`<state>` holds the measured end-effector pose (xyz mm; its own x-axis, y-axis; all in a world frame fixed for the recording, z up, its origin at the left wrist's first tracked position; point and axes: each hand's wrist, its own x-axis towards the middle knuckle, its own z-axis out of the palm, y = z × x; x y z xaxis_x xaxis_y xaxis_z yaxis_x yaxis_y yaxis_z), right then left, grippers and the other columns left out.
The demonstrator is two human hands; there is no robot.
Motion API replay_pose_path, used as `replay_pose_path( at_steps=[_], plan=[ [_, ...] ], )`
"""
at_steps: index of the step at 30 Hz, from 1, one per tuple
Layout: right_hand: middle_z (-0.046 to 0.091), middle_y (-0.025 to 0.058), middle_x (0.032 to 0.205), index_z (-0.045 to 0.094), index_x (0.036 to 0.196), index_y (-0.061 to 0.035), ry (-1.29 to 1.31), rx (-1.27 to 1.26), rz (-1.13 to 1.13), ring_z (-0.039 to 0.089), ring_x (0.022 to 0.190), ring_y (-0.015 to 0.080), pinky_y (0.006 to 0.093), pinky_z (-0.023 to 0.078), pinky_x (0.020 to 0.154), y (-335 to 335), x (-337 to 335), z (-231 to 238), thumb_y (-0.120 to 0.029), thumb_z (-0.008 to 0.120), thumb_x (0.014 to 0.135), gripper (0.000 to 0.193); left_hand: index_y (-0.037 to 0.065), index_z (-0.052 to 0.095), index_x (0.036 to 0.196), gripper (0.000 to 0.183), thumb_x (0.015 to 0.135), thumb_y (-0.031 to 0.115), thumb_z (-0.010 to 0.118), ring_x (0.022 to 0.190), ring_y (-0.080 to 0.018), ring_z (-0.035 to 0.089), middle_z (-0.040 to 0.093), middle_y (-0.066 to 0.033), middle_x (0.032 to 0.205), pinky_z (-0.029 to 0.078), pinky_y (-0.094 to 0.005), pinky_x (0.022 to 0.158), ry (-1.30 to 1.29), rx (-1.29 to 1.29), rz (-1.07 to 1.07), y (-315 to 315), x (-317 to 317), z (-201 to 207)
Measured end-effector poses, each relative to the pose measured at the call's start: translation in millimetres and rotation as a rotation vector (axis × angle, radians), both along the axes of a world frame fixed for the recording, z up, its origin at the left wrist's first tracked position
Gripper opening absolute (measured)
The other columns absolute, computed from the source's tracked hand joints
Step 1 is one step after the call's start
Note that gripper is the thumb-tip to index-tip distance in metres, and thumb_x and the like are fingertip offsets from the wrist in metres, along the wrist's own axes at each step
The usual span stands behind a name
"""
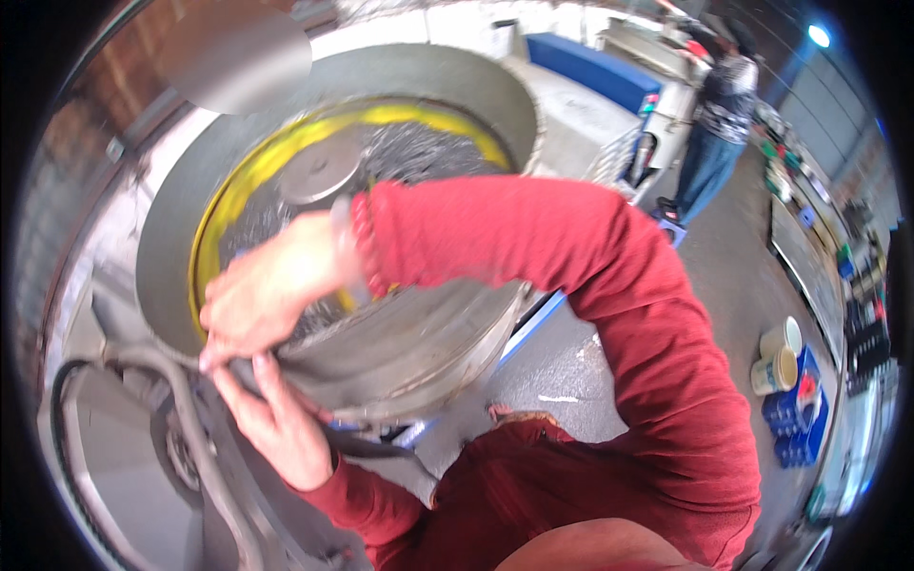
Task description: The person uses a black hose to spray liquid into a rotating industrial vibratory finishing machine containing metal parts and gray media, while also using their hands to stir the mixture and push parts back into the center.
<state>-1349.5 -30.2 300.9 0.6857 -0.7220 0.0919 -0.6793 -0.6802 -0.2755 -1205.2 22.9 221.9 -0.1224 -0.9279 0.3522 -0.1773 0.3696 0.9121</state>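
A large round grey metal tub (438, 333) with a yellow inner ring (243, 181) and dark, shiny contents stands in front of me. My right hand (271, 285), in a red sleeve, reaches across from the right, its fingers curled over the tub's near-left rim. Just below it my left hand (276, 423) points its fingers up against the tub's wall under that same rim, touching the right hand's fingertips. A grey hose (186, 400) runs down past both hands. What lies between the fingertips is hidden.
A round metal lid (238, 48) hangs at the back left. A black hoop (65, 447) lies at the lower left. Another person (719, 124) stands at the back right by a blue bin (595, 68). Cups (781, 354) sit on a blue crate (795, 414) beside shelves on the right.
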Motion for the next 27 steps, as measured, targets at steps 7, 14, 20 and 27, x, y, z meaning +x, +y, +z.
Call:
replay_pose_path(
  at_steps=[7,14,20,27],
  plan=[
    [0.061,0.0268,0.1,0.059,0.102,0.0072,0.053,0.043,-0.188,0.058,0.097,0.0419,0.0467,0.045,0.089,32,13,-5,-0.048,0.029,0.099,0.063,0.0,0.011,0.147,0.069,0.092,0.015,0.051,0.043,-0.0121,0.047,0.051,-0.009,0.07,0.041,-0.0232,0.045,0.09,-0.222,-0.106,16,18,-45],
    [0.06,0.0254,0.1,0.058,0.1,0.008,0.065,0.129,-0.226,0.057,0.099,0.0409,0.0466,0.045,0.088,30,6,6,-0.051,0.03,0.098,0.065,0.007,0.015,0.146,0.056,0.098,0.019,0.042,0.039,-0.0082,0.034,0.038,-0.0018,0.058,0.033,-0.0223,0.036,0.485,0.114,-0.441,48,17,-69],
    [0.058,0.0237,0.103,0.057,0.101,0.0077,0.08,-0.007,-0.201,0.057,0.099,0.0398,0.0464,0.045,0.088,24,10,-3,-0.053,0.031,0.097,0.066,0.009,0.023,0.141,0.046,0.099,0.019,0.04,0.04,-0.0058,0.031,0.036,0.0005,0.059,0.027,-0.0216,0.034,0.449,0.108,-0.363,45,16,-76],
    [0.055,0.0192,0.116,0.052,0.125,-0.0058,0.025,-0.31,-0.124,0.053,0.11,0.0349,0.0477,0.044,0.09,12,2,-7,-0.052,0.037,0.095,0.057,0.01,0.027,0.139,0.042,0.1,0.018,0.04,0.041,-0.0046,0.03,0.036,0.0018,0.059,0.027,-0.0212,0.034,0.316,0.123,-0.272,53,12,-55]
  ],
)
